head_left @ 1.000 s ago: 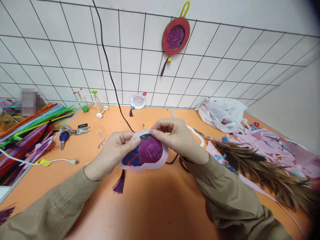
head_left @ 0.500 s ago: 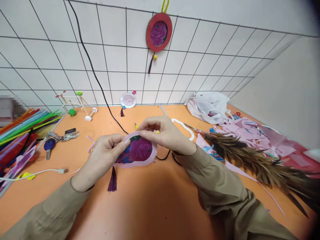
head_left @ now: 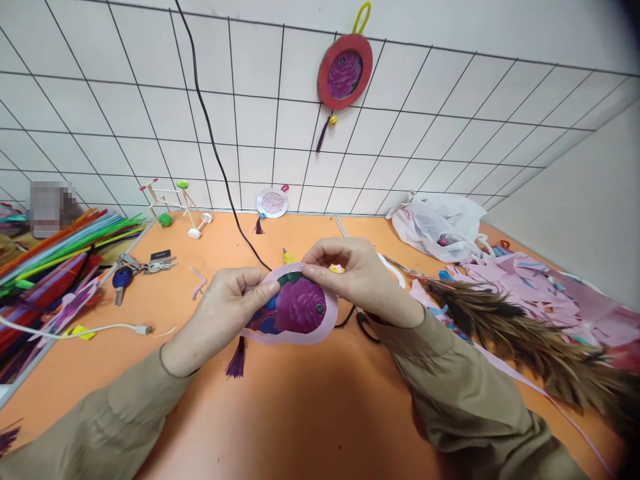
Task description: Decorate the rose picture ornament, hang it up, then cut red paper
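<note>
Between my hands is an oval ornament (head_left: 300,307) with a pink border and a printed purple flower, blue and green around it. My left hand (head_left: 227,310) pinches its left end, thumb on the front. At the upper edge my right hand (head_left: 350,273) grips it between thumb and fingers. A dark purple tassel (head_left: 237,359) hangs below its left end. The fingers behind the ornament are partly hidden. Just beyond my hands lies a small yellow object (head_left: 289,256), partly covered.
Pipe cleaners (head_left: 75,253), keys (head_left: 155,264) and a white cable (head_left: 115,327) lie left. A stick model (head_left: 175,207) stands behind. Right are feathers (head_left: 500,333), pink scraps (head_left: 545,287) and a plastic bag (head_left: 435,223). A red round ornament (head_left: 324,79) hangs on the wire grid.
The view has turned slightly left, so the scene sits further right. Both hands keep hold of the ornament, its flower face now turned a little more toward me.
</note>
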Demonstrator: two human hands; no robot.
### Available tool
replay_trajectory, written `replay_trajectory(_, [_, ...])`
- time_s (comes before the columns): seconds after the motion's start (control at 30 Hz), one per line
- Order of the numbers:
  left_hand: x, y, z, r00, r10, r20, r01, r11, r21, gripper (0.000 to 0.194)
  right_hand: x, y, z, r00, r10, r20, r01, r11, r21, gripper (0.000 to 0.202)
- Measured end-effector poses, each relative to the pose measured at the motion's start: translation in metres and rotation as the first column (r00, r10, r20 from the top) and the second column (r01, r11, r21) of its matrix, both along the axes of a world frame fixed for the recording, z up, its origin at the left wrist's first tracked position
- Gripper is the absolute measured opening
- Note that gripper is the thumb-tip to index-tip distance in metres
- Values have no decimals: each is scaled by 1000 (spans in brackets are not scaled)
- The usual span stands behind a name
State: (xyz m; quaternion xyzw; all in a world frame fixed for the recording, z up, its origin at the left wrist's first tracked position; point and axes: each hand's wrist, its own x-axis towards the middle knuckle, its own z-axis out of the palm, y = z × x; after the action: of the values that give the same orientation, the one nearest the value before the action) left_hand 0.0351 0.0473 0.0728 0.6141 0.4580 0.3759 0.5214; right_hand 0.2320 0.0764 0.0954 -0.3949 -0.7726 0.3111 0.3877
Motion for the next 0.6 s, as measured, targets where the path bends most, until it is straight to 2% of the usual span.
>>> replay_trajectory(0.3, [-2, -1, 1, 998, 3, -68, -2, 1000, 5, 36, -1, -2, 0, 1000, -6, 24, 6, 1000, 20, 11])
replay_trajectory(0.6, [-2, 1, 0, 999, -24, -27, 23, 1000, -6, 37, 0, 0, -2, 1000, 3, 11, -4, 998, 56, 13])
